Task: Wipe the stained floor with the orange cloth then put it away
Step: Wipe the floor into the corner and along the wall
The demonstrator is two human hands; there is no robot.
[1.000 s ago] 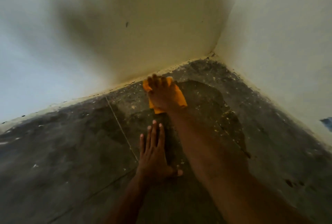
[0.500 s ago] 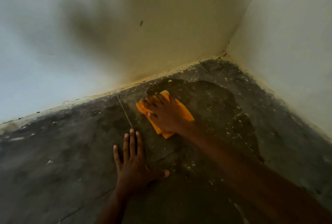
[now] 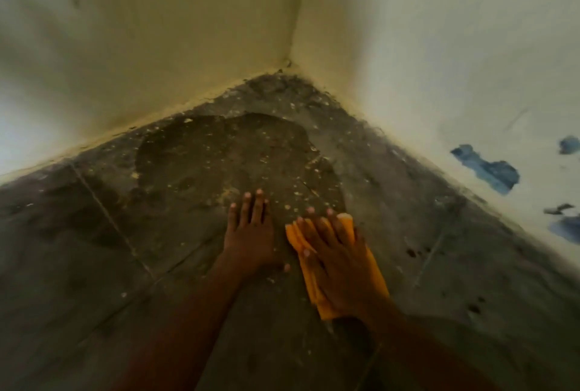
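My right hand [image 3: 337, 260] presses flat on the orange cloth [image 3: 370, 268] at lower centre to scrub; my left hand [image 3: 251, 233], fingers straight, braces on the floor [image 3: 125, 233].

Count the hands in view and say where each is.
2. The left hand lies flat on the bare floor. The right hand, beside it, presses flat on the orange cloth. No other is visible.
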